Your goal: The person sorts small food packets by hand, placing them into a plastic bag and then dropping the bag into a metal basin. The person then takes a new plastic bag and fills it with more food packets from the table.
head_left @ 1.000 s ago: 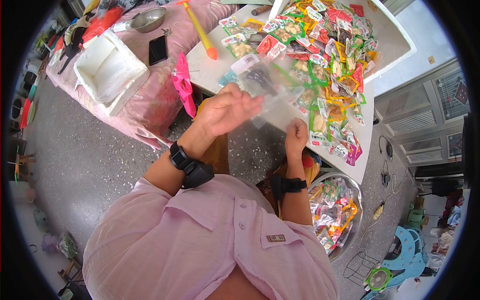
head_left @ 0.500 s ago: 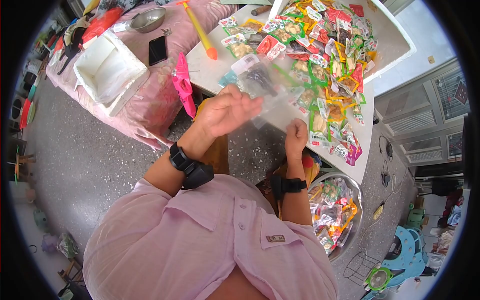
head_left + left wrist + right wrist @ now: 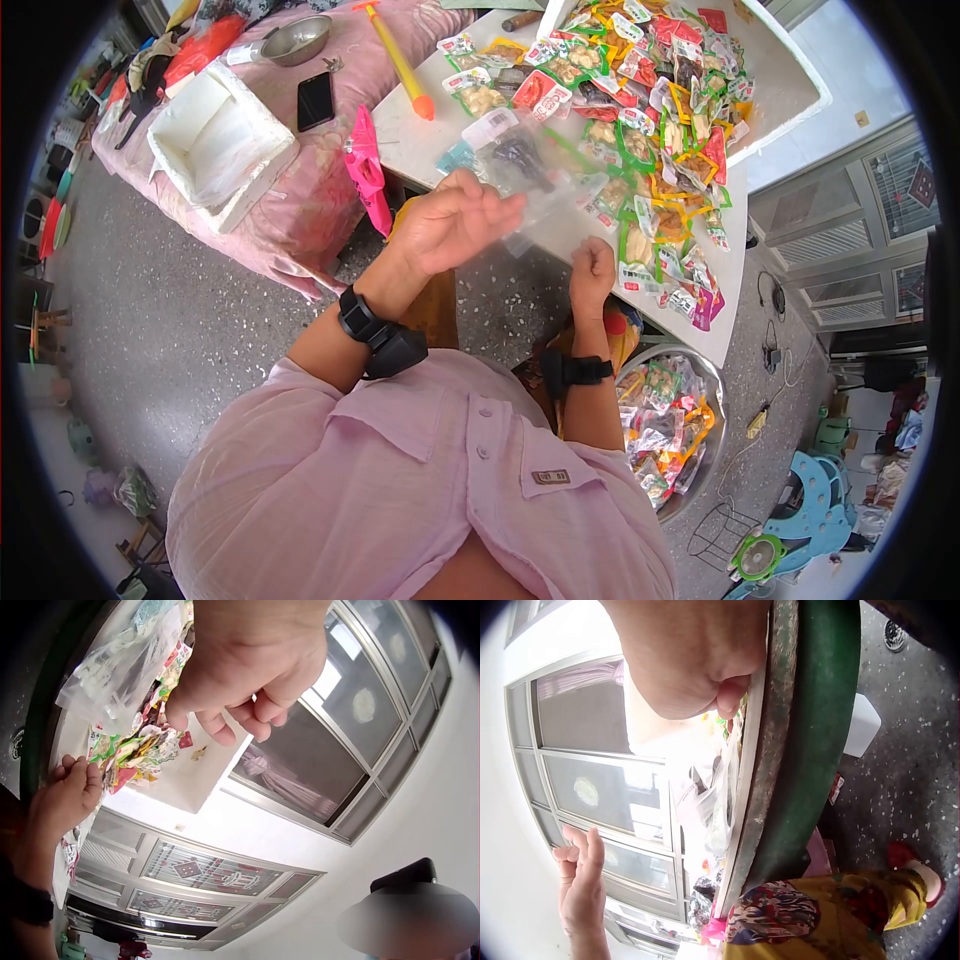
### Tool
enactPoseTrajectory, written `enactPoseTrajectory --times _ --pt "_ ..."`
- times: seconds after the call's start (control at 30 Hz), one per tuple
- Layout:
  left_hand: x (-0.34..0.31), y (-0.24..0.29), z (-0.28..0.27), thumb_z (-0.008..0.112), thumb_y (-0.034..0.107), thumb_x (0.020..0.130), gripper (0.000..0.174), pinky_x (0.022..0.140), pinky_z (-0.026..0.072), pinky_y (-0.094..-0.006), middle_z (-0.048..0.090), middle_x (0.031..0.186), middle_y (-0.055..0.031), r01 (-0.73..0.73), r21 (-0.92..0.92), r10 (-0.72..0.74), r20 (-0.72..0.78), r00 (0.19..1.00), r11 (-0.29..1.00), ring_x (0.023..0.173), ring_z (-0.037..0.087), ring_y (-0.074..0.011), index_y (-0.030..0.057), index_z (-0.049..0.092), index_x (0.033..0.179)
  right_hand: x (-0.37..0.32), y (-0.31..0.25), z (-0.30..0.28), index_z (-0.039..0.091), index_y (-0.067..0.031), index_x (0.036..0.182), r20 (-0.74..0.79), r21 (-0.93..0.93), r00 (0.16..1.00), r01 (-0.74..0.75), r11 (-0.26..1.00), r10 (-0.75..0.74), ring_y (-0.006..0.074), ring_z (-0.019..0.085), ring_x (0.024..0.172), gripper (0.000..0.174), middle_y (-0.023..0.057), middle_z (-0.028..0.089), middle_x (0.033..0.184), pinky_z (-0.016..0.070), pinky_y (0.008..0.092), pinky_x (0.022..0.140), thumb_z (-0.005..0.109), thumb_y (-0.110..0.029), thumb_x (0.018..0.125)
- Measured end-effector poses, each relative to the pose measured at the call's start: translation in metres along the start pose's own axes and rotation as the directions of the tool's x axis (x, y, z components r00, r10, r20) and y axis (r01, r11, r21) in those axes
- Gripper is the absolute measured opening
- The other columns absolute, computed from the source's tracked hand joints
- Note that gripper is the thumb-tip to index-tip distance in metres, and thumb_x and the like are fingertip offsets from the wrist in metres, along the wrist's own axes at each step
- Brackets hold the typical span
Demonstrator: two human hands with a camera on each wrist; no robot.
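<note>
My left hand (image 3: 455, 220) is raised near the table edge, palm partly up, its fingers loosely bent and holding nothing. Just beyond its fingertips lies a clear plastic bag (image 3: 550, 200) with something dark showing through it. My right hand (image 3: 594, 275) rests at the table's front edge with its fingers loosely curled; no item shows in it. Beside it, a heap of small food packets (image 3: 640, 150) in green, yellow and red wrapping spreads over the white table (image 3: 405, 150). In the left wrist view the left hand (image 3: 251, 675) hangs over that heap.
A white foam box (image 3: 790, 110) lies at the back right, packets spilling out. By my right arm stands a metal basin (image 3: 716, 440) of packets. On the pink bed at left are another foam box (image 3: 225, 150), a phone (image 3: 316, 100) and a steel bowl (image 3: 298, 40).
</note>
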State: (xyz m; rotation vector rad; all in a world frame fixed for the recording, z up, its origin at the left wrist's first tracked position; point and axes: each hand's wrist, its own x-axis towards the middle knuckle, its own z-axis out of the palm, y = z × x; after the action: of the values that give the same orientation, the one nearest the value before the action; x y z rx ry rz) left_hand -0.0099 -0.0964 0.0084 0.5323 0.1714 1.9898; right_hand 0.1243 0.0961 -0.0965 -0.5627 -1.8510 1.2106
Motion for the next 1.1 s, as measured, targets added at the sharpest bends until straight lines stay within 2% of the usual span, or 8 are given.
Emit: enactPoseTrajectory --times 0.3,0.6,1.1 --pt "-0.0004 -0.0004 0.0003 0.047 0.004 0.077 0.012 0.095 0.0256 -0.0442 0.059 0.083 -0.0053 -0.003 0.007 0.003 -0.004 1.000 1.000 0.106 0.045 -0.0250 0.0107 0.057 0.076 -0.0005 -0.0012 0.0000 0.051 0.0013 0.089 0.005 -0.007 1.000 -0.018 1.000 0.018 0.0105 0.050 0.065 0.018 0.0054 0.053 0.076 0.0423 0.0217 0.060 0.049 0.002 0.071" --pt "-0.0004 -0.0011 0.0047 0.048 0.004 0.076 0.011 0.094 0.0279 -0.0434 0.057 0.078 -0.0041 -0.021 0.036 0.022 -0.041 0.999 0.999 0.082 0.050 -0.0180 0.0105 0.057 0.076 -0.0009 -0.0017 0.0002 0.051 0.0012 0.089 0.008 0.013 1.000 -0.019 1.000 0.019 0.0103 0.049 0.065 0.017 0.0050 0.052 0.075 0.0421 0.0215 0.059 0.049 0.003 0.072" --pt "-0.0009 -0.0009 0.0023 0.048 0.004 0.076 0.010 0.094 0.0281 -0.0429 0.057 0.078 -0.0046 -0.016 0.023 0.017 -0.036 0.999 1.000 0.082 0.051 -0.0179 0.0098 0.056 0.076 -0.0011 -0.0022 0.0005 0.051 0.0012 0.089 -0.004 -0.005 1.000 -0.015 1.000 0.015 0.0104 0.049 0.064 0.018 0.0051 0.052 0.075 0.0421 0.0219 0.059 0.050 0.002 0.071"
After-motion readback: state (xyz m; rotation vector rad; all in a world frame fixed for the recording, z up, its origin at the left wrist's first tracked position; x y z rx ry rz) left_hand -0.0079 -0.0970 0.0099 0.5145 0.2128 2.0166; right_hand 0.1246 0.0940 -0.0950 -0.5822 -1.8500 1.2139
